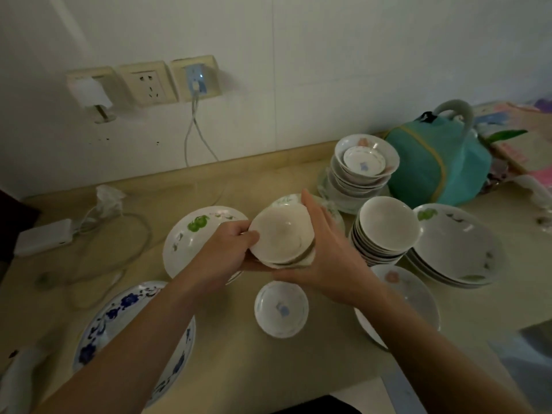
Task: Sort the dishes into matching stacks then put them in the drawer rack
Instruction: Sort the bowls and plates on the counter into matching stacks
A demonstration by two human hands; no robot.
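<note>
A beige countertop [227,348] carries everything here. Far to the right of both hands and back toward the wall sits a teal bag [439,165] with a grey handle. Low on the left, beneath the left forearm, lies a blue-flowered platter [119,312], partly covered by the arm. Just beyond and under the left hand is a green-fruit plate [191,234], its near edge hidden by the wrist. To the right of the right hand, well apart from it, stand nested large white bowls [457,249] with a green mark on the rim. Below the right forearm lies a pink-flower plate [409,294], partly hidden by the arm. Right beside the right hand's knuckles rises a stack of plain bowls [385,228]; behind that, nearer the wall, is a stack of floral dishes [364,162] with a small saucer lying in the top one.

Directly below the two hands, apart from them, rests a small blue-motif bowl [280,309] on the counter.

Between the hands, lifted off the counter and tilted toward the camera, is a short stack of small cream bowls [282,237]. The left hand [227,249] grips its left rim with the thumb curled over the edge. The right hand [325,243] clasps the right side, fingers wrapped up along the far rim and the palm under the stack.
</note>
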